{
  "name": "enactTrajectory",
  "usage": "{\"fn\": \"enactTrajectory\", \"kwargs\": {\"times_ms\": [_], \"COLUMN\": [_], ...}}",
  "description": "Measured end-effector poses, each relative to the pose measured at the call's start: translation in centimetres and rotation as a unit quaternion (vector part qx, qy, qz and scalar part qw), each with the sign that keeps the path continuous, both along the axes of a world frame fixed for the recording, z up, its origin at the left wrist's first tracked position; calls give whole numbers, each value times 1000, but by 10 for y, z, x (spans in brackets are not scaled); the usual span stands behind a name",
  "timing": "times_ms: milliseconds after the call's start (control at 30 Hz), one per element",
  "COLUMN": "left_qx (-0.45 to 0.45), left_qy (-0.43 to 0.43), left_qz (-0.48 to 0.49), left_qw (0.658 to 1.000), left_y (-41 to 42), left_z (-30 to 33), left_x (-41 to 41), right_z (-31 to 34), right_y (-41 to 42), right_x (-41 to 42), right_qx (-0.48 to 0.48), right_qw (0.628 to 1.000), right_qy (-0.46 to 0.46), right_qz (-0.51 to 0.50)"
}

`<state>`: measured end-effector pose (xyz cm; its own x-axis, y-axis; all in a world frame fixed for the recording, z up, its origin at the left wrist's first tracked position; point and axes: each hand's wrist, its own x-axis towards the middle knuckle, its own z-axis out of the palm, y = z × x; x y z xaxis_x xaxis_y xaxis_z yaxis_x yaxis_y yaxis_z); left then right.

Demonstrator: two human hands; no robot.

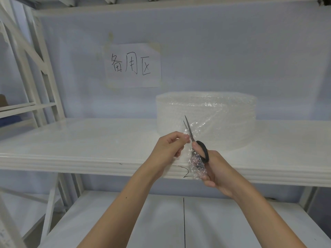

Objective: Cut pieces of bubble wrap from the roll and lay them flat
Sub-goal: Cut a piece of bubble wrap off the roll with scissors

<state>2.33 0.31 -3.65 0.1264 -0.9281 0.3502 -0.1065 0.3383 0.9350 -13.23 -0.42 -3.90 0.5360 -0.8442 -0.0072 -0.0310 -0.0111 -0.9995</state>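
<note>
A large roll of bubble wrap is stood on its flat end on the white shelf, toward the right half and close to the back wall. A loose sheet of bubble wrap is pulled off the roll toward the front edge of the shelf and is held up in front of the roll. The near edge of this sheet is pinched by the left hand, thumb and fingers curled round it just left of the blades. Black-handled scissors are gripped in the right hand, fingers through the handle loops, blades pointed up and away and only narrowly parted, with the sheet caught between them. A crumpled part of the sheet is bunched against the right hand's fingers below the handles and hangs over the shelf's front edge. Whether that part is already fully cut off cannot be told. A thin black mark or thread is seen on the shelf's front lip just left of the bunched wrap. A paper sign with handwritten characters is taped to the back wall, above and left of the roll. A lower shelf is seen beneath the forearms, and white shelf framing is stood at the left.
</note>
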Motion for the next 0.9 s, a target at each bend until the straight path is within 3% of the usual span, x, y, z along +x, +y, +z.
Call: {"fn": "enactTrajectory", "kwargs": {"times_ms": [900], "left_qx": [8], "left_qy": [-14], "left_qz": [0], "left_qw": [1000], "left_y": [2], "left_z": [0], "left_x": [-1], "right_z": [1], "right_y": [-7], "right_x": [0], "right_qx": [-21], "right_qw": [1000], "right_qy": [-12], "right_qz": [-2]}}
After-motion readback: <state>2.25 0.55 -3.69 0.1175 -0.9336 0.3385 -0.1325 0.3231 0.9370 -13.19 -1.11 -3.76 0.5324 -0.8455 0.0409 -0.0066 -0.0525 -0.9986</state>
